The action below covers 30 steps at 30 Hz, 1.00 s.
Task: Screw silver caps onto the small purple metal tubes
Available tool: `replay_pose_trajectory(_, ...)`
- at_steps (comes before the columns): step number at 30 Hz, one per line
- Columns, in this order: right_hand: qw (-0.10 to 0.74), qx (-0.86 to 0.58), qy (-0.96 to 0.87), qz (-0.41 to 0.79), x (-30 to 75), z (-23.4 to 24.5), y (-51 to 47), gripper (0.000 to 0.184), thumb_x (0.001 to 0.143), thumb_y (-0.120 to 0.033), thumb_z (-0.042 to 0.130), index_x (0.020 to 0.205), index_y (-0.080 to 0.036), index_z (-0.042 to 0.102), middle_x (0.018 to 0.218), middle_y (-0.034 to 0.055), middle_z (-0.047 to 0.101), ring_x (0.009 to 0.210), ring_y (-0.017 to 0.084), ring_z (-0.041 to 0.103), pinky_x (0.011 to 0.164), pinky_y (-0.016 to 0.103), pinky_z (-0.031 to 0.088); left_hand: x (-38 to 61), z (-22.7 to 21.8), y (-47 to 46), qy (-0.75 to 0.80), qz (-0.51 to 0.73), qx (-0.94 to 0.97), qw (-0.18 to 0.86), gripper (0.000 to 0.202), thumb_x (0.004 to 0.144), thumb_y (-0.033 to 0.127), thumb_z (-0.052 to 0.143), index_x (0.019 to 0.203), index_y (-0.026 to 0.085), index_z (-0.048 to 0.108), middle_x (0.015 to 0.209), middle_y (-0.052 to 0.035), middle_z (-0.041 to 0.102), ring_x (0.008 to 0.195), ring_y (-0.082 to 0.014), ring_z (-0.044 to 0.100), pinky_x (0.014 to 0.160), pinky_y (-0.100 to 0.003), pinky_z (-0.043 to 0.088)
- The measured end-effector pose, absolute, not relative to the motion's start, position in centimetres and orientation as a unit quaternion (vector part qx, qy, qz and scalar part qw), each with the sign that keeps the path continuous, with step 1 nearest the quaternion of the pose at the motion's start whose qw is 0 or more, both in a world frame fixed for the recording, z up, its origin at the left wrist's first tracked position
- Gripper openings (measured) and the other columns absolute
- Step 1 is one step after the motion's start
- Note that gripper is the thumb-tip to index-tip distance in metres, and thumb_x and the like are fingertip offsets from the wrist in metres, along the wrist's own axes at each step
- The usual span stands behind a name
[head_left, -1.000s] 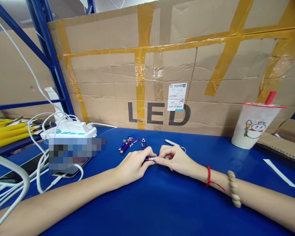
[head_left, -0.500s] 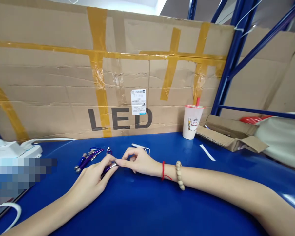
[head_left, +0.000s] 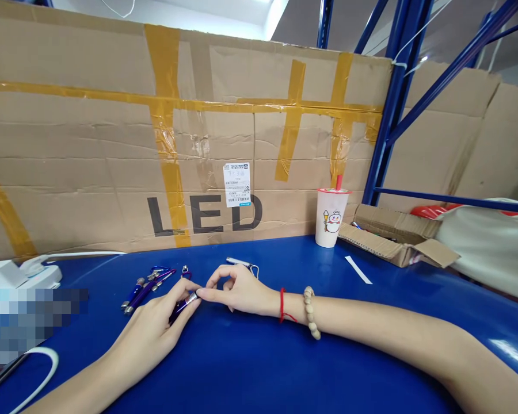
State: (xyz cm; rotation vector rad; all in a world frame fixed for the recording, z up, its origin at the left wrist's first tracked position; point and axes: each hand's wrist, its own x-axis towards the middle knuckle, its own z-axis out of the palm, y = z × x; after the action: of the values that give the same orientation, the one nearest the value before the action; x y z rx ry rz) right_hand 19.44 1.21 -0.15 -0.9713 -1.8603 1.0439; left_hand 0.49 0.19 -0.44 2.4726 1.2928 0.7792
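My left hand [head_left: 166,313] is closed around a slim purple tube with a silver end [head_left: 183,303], which looks like a mini flashlight. The tube lies slanted, its silver end up and to the right. At that end, the thumb and forefinger of my right hand [head_left: 237,290] are pinched on its small dark tip [head_left: 197,294]. Beyond my left hand lie several purple and blue metal tubes [head_left: 144,294] with silver ends. A small silver clasp [head_left: 185,269] is near them. Behind my right hand is a silver tube [head_left: 236,261] with a pale cord, partly hidden.
A large taped carton [head_left: 112,172] stands along the back of the blue table [head_left: 276,368]. At the right are a paper cup with a red straw [head_left: 330,215], a white strip [head_left: 358,269] and an open cardboard box [head_left: 373,241]. A white power strip [head_left: 43,276] and cable lie left.
The camera view has shifted slightly, so everything sits a little further left and lower. Both hands keep their hold at the tube, with hardly any movement between them.
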Motion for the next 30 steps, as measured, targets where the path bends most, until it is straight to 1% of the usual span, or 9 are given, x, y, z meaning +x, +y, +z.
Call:
replay_pose_trajectory(6, 0.394, -0.373, -0.728, 0.419, 19.51, -0.32, 1.3, 0.04, 0.067, -0.053, 0.067, 0.079, -0.015, 0.06, 0.056, -0.0057, 0.052, 0.037, 0.002, 0.041, 0.035, 0.014, 0.028, 0.81, -0.76, 0.06, 0.462, 0.294, 0.829, 0.114, 0.037, 0.086, 0.054, 0.031, 0.105, 0.027, 0.049, 0.093, -0.0005, 0.066, 0.084, -0.02, 0.063, 0.066, -0.026, 0.048)
replay_pose_trajectory(12, 0.39, -0.377, -0.728, 0.419, 19.49, -0.48, 1.48, 0.041, 0.069, -0.055, 0.063, 0.081, -0.016, 0.06, 0.062, -0.0044, 0.054, 0.039, 0.001, 0.042, 0.036, 0.014, 0.028, 0.7, -0.44, -0.04, 0.458, 0.28, 0.837, 0.112, 0.033, 0.087, 0.052, 0.031, 0.098, 0.027, 0.049, 0.085, 0.0004, 0.066, 0.076, -0.0186, 0.063, 0.059, -0.023, 0.046)
replay_pose_trajectory(17, 0.391, -0.374, -0.732, 0.415, 19.53, -0.6, 1.59, 0.041, 0.07, -0.053, 0.063, 0.083, -0.015, 0.061, 0.068, -0.0029, 0.055, 0.039, 0.001, 0.043, 0.036, 0.014, 0.028, 0.8, -0.51, -0.15, 0.467, 0.293, 0.828, 0.103, 0.034, 0.087, 0.052, 0.03, 0.097, 0.026, 0.05, 0.081, 0.0008, 0.065, 0.072, -0.0178, 0.063, 0.054, -0.021, 0.044)
replay_pose_trajectory(24, 0.397, -0.366, -0.734, 0.412, 19.51, -0.49, 1.45, 0.039, 0.071, -0.05, 0.063, 0.09, -0.016, 0.061, 0.074, -0.0023, 0.054, 0.04, 0.001, 0.043, 0.035, 0.013, 0.029, 0.5, -0.44, 0.08, 0.46, 0.265, 0.842, 0.094, 0.031, 0.087, 0.05, 0.03, 0.1, 0.027, 0.048, 0.084, 0.0004, 0.064, 0.076, -0.0184, 0.063, 0.061, -0.024, 0.045)
replay_pose_trajectory(27, 0.404, -0.356, -0.739, 0.405, 19.52, -0.45, 1.37, 0.036, 0.073, -0.047, 0.063, 0.092, -0.016, 0.061, 0.075, -0.0024, 0.055, 0.039, 0.0, 0.044, 0.035, 0.012, 0.03, 0.52, -0.27, 0.01, 0.467, 0.262, 0.841, 0.083, 0.031, 0.089, 0.049, 0.028, 0.102, 0.027, 0.046, 0.08, 0.0012, 0.063, 0.075, -0.0182, 0.062, 0.061, -0.024, 0.043)
replay_pose_trajectory(30, 0.405, -0.356, -0.737, 0.407, 19.51, -0.43, 1.33, 0.036, 0.071, -0.044, 0.067, 0.092, -0.016, 0.062, 0.076, -0.002, 0.055, 0.039, 0.0, 0.044, 0.035, 0.013, 0.032, 0.59, -0.05, -0.13, 0.468, 0.256, 0.841, 0.089, 0.028, 0.09, 0.045, 0.027, 0.102, 0.026, 0.044, 0.076, 0.0023, 0.062, 0.073, -0.0174, 0.061, 0.062, -0.024, 0.043)
